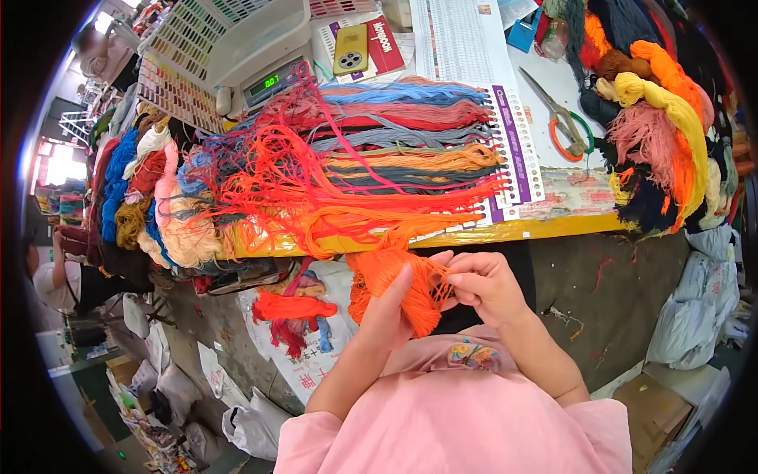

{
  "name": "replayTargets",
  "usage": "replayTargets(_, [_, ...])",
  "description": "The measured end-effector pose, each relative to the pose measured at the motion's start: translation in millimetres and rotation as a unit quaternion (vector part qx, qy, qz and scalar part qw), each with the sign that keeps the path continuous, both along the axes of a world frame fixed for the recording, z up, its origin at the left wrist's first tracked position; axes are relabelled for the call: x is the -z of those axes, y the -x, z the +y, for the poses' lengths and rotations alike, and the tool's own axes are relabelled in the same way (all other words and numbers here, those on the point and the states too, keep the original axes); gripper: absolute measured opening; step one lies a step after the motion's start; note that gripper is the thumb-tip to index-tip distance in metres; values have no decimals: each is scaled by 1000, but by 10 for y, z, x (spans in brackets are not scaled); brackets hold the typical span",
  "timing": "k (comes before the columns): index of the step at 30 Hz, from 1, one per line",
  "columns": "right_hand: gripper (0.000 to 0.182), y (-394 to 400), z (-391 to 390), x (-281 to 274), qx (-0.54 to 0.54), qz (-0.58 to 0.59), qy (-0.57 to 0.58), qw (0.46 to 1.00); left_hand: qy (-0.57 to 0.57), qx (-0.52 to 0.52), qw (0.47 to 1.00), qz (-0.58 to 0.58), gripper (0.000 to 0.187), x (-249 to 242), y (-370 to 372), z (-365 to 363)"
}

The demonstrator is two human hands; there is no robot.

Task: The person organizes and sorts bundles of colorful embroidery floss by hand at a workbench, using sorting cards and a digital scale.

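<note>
An orange thread bundle [407, 288] hangs at the table's front edge, close to my body. My left hand [388, 306] is wrapped round its lower part. With thumb and fingertips pressed together, my right hand [483, 286] pinches strands at the bundle's right side. Behind the hands, rows of coloured threads [410, 142] lie across the table, their right ends at the holes of a white and purple card [513, 150]. Loose red and orange strands [268, 174] are tangled over the left part of these rows.
Scissors [564, 126] lie right of the card. A scale [272, 83], a phone [350, 49] and a notebook [383, 46] are at the back. Thread piles [663, 118] hang at the right edge. Plastic bags [695, 300] stand lower right. People [103, 55] are at far left.
</note>
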State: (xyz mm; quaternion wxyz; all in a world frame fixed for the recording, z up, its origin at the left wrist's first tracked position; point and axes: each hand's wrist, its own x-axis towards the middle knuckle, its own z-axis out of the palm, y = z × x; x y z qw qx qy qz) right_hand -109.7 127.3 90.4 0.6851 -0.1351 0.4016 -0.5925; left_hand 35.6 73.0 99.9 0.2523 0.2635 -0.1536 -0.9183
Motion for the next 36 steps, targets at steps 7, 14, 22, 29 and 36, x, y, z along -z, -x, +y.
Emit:
replayTargets(7, [9, 31, 27, 12, 6, -10, 29, 1000, 7, -35, 995, -89, 28, -5, 121, 51])
replayTargets(14, [10, 40, 36, 27, -1, -31, 13, 999, 11, -51, 996, -74, 21, 25, 93, 50])
replayTargets(22, [8, 140, 68, 90, -39, -139, -1, 989, -14, -37, 998, -56, 31, 13, 70, 48])
replayTargets(29, [13, 42, -35, -125, -80, 35, -81, 993, 35, -10, 995, -96, 46, -10, 81, 34])
replayTargets(36, [8, 48, -1, -41, -52, 24, -53, 997, 19, -1, 999, -47, 40, 4, 73, 33])
